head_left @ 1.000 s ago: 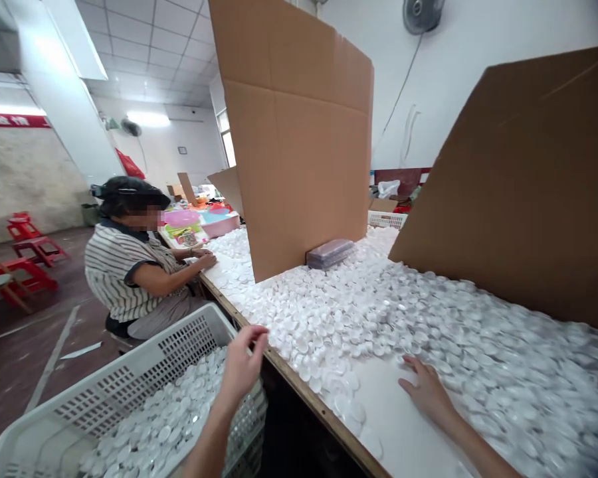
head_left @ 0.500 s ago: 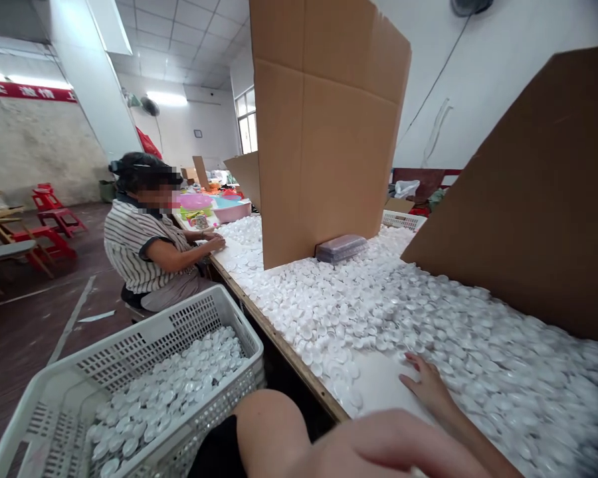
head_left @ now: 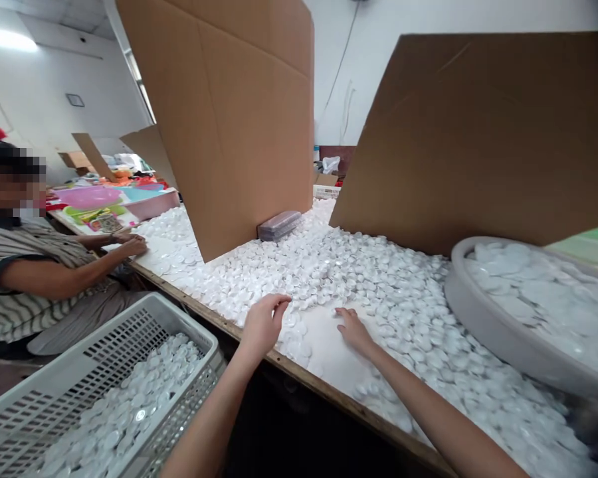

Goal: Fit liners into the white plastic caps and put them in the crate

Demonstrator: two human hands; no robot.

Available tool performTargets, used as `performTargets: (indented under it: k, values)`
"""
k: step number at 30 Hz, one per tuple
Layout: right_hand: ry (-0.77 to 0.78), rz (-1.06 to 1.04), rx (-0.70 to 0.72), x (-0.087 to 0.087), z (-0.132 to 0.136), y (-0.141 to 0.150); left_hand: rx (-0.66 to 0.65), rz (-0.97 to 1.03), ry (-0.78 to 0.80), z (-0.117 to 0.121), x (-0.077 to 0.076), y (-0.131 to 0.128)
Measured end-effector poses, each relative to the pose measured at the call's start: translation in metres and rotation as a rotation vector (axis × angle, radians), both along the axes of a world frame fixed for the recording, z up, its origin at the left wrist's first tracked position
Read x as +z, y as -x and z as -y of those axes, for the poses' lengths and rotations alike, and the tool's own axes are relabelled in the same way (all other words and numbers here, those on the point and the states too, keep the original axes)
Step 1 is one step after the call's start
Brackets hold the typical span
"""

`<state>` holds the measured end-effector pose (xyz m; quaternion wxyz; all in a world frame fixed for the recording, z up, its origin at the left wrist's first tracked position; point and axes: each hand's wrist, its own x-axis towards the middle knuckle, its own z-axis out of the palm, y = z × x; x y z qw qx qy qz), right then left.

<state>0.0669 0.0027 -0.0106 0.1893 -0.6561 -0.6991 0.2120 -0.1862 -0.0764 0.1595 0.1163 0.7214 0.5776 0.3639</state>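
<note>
Numerous white discs (head_left: 408,292) lay heaped on the worktop (head_left: 331,342), ahead of the left hand (head_left: 265,325) (fingertips nearly meeting, hold not determinable) and both ahead and outward of the right hand (head_left: 355,330), its thumb and forefinger parted.

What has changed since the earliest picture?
The left hand moved rightward from near the crate to the white discs, nearer the right hand; its grip is unclear. The view swung right, revealing a basin. The right hand stayed by the bare patch; cardboard panels unmoved.
</note>
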Motion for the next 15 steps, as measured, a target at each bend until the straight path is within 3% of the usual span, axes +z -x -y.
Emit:
performTargets:
  k: [3, 6, 10, 15]
  values:
    - [0.021, -0.02, 0.029, 0.005, 0.017, 0.007, -0.054, -0.222, 0.316, -0.042, -0.062, -0.022]
    - [0.002, -0.067, 0.091, 0.007, 0.032, 0.011, -0.038, -0.4, 0.369, -0.053, -0.102, -0.046]
    - [-0.101, -0.141, 0.096, -0.003, 0.047, 0.008, 0.071, -0.568, 0.374, -0.058, -0.119, -0.071]
    - [-0.106, -0.232, 0.118, -0.031, 0.041, -0.005, 0.067, -0.576, 0.439, -0.07, -0.132, -0.07]
